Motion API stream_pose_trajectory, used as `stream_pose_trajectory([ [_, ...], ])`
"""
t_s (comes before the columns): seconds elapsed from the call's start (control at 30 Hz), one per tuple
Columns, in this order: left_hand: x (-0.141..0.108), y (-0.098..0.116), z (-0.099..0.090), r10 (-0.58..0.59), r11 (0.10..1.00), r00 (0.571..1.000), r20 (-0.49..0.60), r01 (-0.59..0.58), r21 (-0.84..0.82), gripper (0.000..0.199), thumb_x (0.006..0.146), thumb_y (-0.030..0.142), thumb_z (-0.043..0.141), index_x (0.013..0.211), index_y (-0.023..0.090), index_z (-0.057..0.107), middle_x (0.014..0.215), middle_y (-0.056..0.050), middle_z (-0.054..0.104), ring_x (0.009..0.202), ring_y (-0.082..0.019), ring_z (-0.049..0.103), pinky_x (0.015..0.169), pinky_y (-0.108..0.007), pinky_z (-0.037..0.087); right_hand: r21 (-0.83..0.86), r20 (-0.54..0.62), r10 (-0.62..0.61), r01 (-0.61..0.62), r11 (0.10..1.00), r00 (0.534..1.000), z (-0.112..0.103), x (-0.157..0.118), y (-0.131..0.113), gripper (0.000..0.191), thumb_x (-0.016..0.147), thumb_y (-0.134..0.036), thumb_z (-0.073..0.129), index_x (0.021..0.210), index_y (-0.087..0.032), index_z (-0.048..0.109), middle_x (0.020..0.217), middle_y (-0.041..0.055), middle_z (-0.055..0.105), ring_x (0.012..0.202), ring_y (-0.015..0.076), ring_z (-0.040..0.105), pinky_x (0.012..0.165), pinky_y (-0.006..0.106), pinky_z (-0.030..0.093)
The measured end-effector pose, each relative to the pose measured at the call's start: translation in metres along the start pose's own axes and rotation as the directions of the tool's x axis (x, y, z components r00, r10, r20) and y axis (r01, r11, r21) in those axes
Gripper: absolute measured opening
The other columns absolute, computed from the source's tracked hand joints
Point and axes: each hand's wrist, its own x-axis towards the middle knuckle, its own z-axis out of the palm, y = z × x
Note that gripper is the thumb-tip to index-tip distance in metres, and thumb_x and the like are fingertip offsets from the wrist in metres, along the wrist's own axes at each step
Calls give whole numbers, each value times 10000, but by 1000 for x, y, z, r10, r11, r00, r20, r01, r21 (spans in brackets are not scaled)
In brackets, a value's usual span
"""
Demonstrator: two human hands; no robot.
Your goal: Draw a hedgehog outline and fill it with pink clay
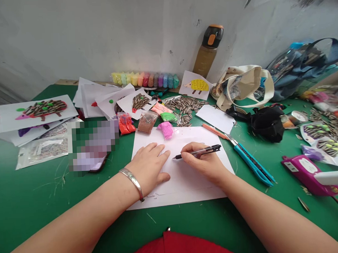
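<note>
A white sheet of paper (185, 187) lies in front of me on the green table. My left hand (151, 164) rests flat on its left part, fingers spread, with a silver bracelet on the wrist. In my right hand (202, 162) is a black pen (206, 151), its tip pointing left, close to the paper; whether it touches I cannot tell. Packets of pink clay (166, 130), brown clay (147, 122) and red clay (126, 123) sit by the sheet's far edge. Right of the sheet lie a blue utility knife (250, 160) and an orange stick-like tool (214, 131).
Sunflower seeds (185, 106) are heaped behind the sheet. Hedgehog pictures (46, 109) are stacked at the left. A bottle (207, 52) and a row of coloured clay packs (146, 79) stand by the wall. Bags (242, 86) and a magenta glue gun (311, 174) are at the right.
</note>
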Motion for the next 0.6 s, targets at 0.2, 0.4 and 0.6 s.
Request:
stream_pose_trajectory([
  [0.2,0,0,0,-2,1000,1000,0,2,-2,578,829,373,667,1333,143,505,1398,-146,464,1291,-352,381,1043,-501,371,-5,12,4,-3,1000,1000,0,-1,-1,105,811,-224,563,767,-210,657,746,-7,654,701,144,557,609,253,417],
  [0.4,0,1,0,-10,1000,1000,5,10,-1,573,825,378,671,1326,148,511,1397,-143,468,1295,-348,382,1048,-493,371,-23,19,1,0,1000,1000,-1,0,-1,107,815,-231,563,776,-210,660,760,-7,661,696,141,557,607,252,417],
  [0.6,0,1,0,-5,1000,1000,1,5,-4,566,819,364,679,1316,146,517,1389,-143,474,1290,-352,386,1043,-498,378,-68,45,-3,6,998,999,-1,-1,-1,115,818,-247,562,791,-209,667,782,1,672,709,150,562,610,262,417],
])
